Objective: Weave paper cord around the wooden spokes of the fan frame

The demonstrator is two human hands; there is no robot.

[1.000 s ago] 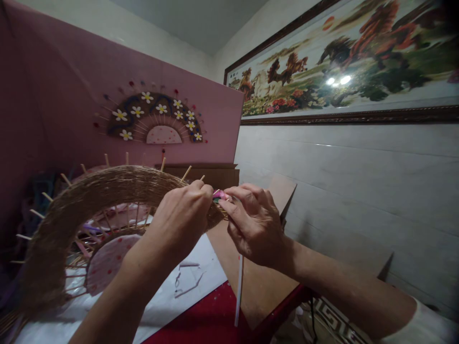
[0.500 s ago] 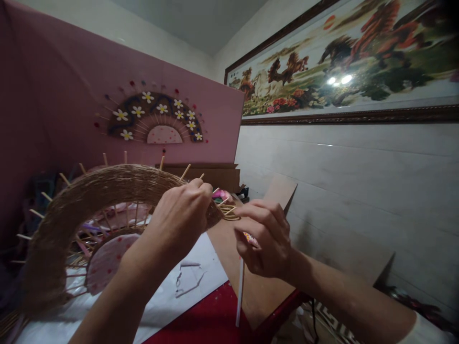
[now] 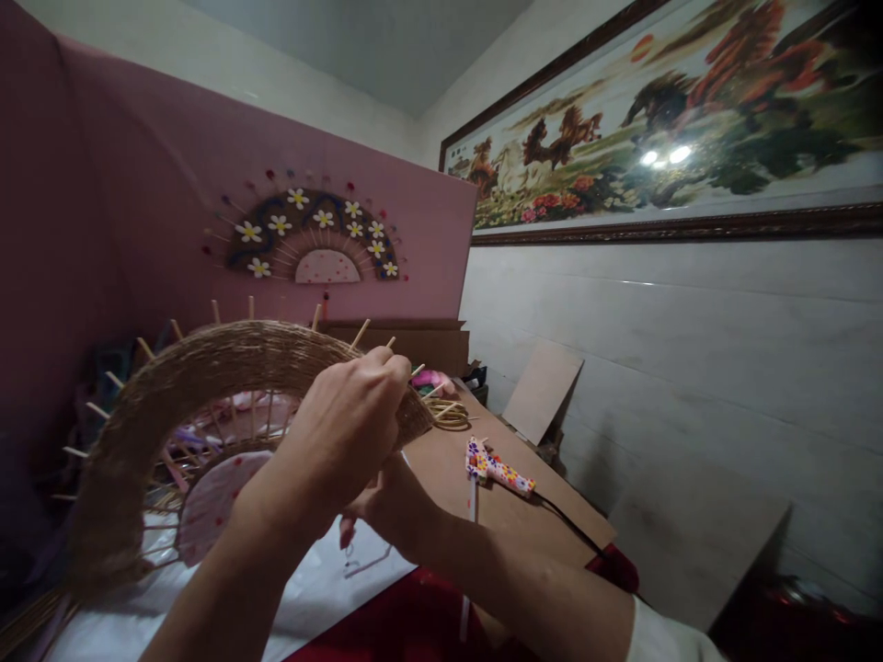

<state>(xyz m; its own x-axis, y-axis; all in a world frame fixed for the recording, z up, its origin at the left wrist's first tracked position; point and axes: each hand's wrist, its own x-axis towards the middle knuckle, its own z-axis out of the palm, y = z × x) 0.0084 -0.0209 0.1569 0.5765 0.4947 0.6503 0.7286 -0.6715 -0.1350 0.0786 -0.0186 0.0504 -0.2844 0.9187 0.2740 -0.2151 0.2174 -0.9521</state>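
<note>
A half-round woven twine fan (image 3: 213, 354), with pale sticks poking past its outer rim and a pink spotted half-disc at its centre, is held tilted at the left. My left hand (image 3: 359, 414) is closed on the woven band near its right end. Below and partly behind it is my right hand (image 3: 393, 510), close under the band. Most of its fingers are hidden by my left hand; one fingertip shows, and I cannot make out whether it grips anything.
A flower-patterned glue gun (image 3: 500, 467) with a black cord and a glue stick lies on the brown board (image 3: 558, 524). Coiled cord (image 3: 452, 418) sits behind. White sheeting (image 3: 310, 598) lies under the fan. A finished flowered fan (image 3: 310, 230) hangs on the pink panel.
My right hand has moved left and inward, from beside the fan's right end to under my left hand, uncovering the glue gun. My left hand keeps its hold. The view has shifted slightly.
</note>
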